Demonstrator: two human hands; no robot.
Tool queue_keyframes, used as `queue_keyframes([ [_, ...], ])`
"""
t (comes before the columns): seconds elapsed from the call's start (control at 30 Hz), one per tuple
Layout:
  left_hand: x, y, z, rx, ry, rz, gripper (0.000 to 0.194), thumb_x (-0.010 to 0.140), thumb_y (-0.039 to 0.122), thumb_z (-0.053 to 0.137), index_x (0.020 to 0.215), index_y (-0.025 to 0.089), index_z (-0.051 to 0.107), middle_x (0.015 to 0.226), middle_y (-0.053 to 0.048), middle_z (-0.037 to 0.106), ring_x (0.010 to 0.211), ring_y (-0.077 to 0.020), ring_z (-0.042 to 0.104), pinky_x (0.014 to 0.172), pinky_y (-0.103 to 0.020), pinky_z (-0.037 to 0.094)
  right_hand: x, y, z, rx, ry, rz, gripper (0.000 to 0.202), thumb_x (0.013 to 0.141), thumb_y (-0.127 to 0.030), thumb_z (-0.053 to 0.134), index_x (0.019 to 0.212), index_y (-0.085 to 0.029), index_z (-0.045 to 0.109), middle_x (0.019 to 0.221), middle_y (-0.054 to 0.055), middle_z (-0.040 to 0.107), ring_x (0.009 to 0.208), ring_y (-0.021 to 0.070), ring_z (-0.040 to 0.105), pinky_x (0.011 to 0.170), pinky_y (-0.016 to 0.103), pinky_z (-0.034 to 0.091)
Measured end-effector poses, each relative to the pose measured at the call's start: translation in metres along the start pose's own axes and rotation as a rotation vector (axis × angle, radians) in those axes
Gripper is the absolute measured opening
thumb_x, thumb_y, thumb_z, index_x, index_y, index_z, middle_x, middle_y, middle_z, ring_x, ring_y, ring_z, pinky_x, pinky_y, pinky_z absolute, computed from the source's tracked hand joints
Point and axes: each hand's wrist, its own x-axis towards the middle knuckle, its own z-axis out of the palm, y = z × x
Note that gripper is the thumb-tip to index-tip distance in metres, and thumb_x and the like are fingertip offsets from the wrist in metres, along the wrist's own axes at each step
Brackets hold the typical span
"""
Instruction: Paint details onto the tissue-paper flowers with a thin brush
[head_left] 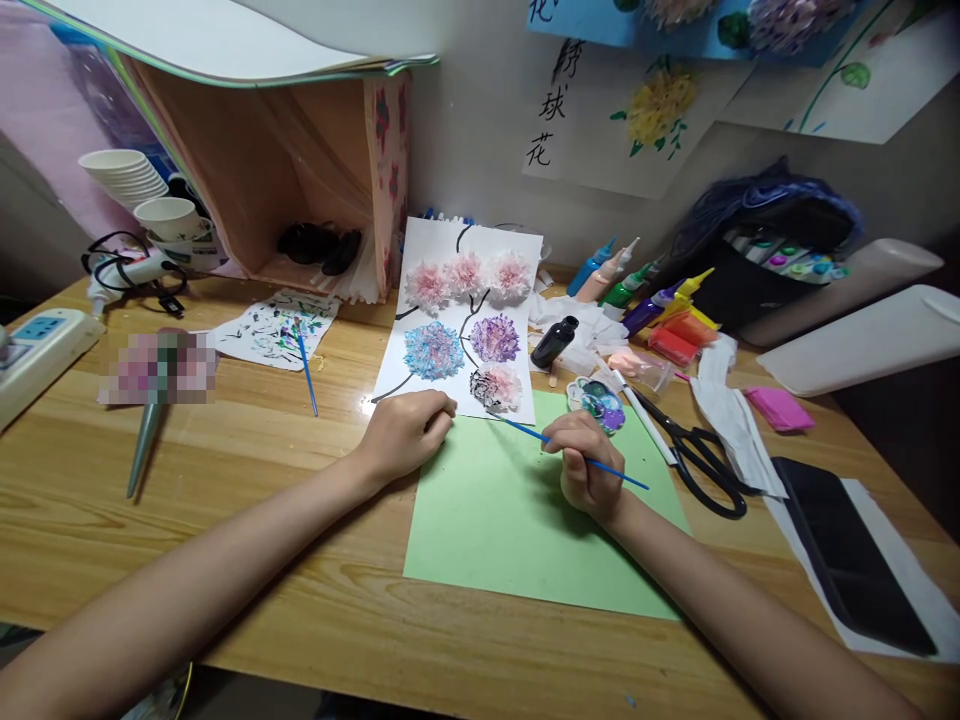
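Observation:
My right hand (589, 465) pinches a thin blue paintbrush (529, 431). The brush tip is at the lower edge of a pink flower with black-painted tips (496, 388), one of several fluffy flowers on a white sheet (469, 400). Curled into a loose fist, my left hand (405, 432) rests at the sheet's lower left corner, below the blue flower (434, 350); no object shows in it. Under the white sheet's lower part lies a green sheet (487, 530). Beside my right hand sits a paint palette (596, 402) with dark, teal and purple paint.
An uncapped black paint bottle (555, 342) leans on crumpled tissues, near coloured paint tubes (649, 310). Scissors (701, 455) and a phone (851, 555) lie at the right. Leftward are another brush (307, 372), a paint-smeared tissue (266, 325) and a power strip (45, 350).

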Motion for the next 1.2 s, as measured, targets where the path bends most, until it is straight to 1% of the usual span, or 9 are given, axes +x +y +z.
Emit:
queue_keyframes([
  [0.17,0.000,0.001,-0.001,0.010,-0.001,0.002,0.016,0.082,0.014,0.046,0.077,0.019,0.061,0.088,-0.001,0.072,0.079,-0.0157,0.067,0.071,-0.028,0.050,0.001,0.000,0.000,-0.026,-0.007,0.014,0.015,0.091,-0.017,0.037,0.089,-0.020,0.051,0.072,0.002,0.054,0.068,0.0160,0.051,0.062,0.032,0.042],
  [0.27,0.000,0.001,-0.001,0.011,0.002,0.000,0.017,0.082,0.014,0.046,0.077,0.019,0.061,0.088,-0.001,0.072,0.079,-0.0156,0.067,0.071,-0.028,0.050,0.001,0.001,0.000,-0.029,0.016,0.031,0.015,0.091,-0.017,0.037,0.089,-0.020,0.051,0.071,0.002,0.053,0.067,0.0157,0.051,0.061,0.031,0.042],
  [0.37,0.001,0.002,-0.001,0.011,0.006,-0.005,0.017,0.081,0.014,0.045,0.077,0.019,0.061,0.088,-0.001,0.072,0.079,-0.0152,0.067,0.071,-0.027,0.050,0.001,0.001,-0.001,-0.029,0.042,0.019,0.015,0.091,-0.017,0.037,0.088,-0.020,0.051,0.070,0.002,0.053,0.067,0.0156,0.052,0.061,0.031,0.042],
  [0.53,0.001,0.003,-0.002,0.008,0.007,0.000,0.017,0.081,0.014,0.045,0.076,0.019,0.061,0.088,-0.001,0.072,0.079,-0.0153,0.067,0.070,-0.027,0.050,0.001,0.000,-0.001,-0.064,0.013,0.014,0.015,0.091,-0.017,0.037,0.089,-0.020,0.051,0.071,0.002,0.054,0.067,0.0158,0.051,0.060,0.031,0.043],
  [0.67,0.001,0.003,-0.002,0.013,0.003,-0.007,0.017,0.082,0.014,0.046,0.076,0.019,0.061,0.088,0.000,0.072,0.079,-0.0152,0.067,0.071,-0.027,0.050,0.000,0.000,-0.002,-0.075,0.035,0.006,0.015,0.091,-0.018,0.037,0.089,-0.021,0.051,0.070,0.002,0.055,0.066,0.0158,0.051,0.059,0.031,0.042],
  [0.87,0.001,0.002,-0.002,0.016,0.006,-0.002,0.017,0.082,0.014,0.046,0.076,0.019,0.061,0.088,-0.001,0.072,0.079,-0.0149,0.067,0.070,-0.027,0.050,0.003,-0.001,-0.002,-0.104,-0.042,-0.041,0.014,0.092,-0.019,0.036,0.092,-0.021,0.050,0.070,0.002,0.057,0.066,0.0164,0.051,0.061,0.031,0.042],
  [0.97,0.001,0.002,-0.002,0.017,0.007,-0.001,0.017,0.082,0.014,0.046,0.077,0.019,0.061,0.088,-0.001,0.072,0.079,-0.0149,0.067,0.070,-0.027,0.050,0.005,-0.003,-0.003,-0.132,-0.038,-0.068,0.015,0.092,-0.020,0.036,0.092,-0.021,0.050,0.069,0.003,0.057,0.065,0.0165,0.050,0.060,0.031,0.042],
  [1.03,0.001,0.002,-0.002,0.013,0.009,0.003,0.017,0.082,0.014,0.046,0.077,0.020,0.061,0.088,-0.001,0.072,0.079,-0.0148,0.067,0.070,-0.027,0.050,0.006,-0.004,-0.004,-0.142,-0.040,-0.103,0.016,0.093,-0.021,0.035,0.093,-0.021,0.051,0.070,0.003,0.057,0.064,0.0164,0.051,0.060,0.031,0.042],
  [1.2,0.001,0.002,-0.002,0.001,0.008,0.000,0.017,0.082,0.014,0.046,0.077,0.020,0.061,0.088,-0.001,0.072,0.080,-0.0149,0.067,0.072,-0.027,0.051,0.011,-0.008,-0.003,-0.166,-0.107,-0.188,0.019,0.093,-0.021,0.035,0.095,-0.018,0.053,0.069,0.005,0.058,0.064,0.0162,0.052,0.060,0.030,0.044],
])
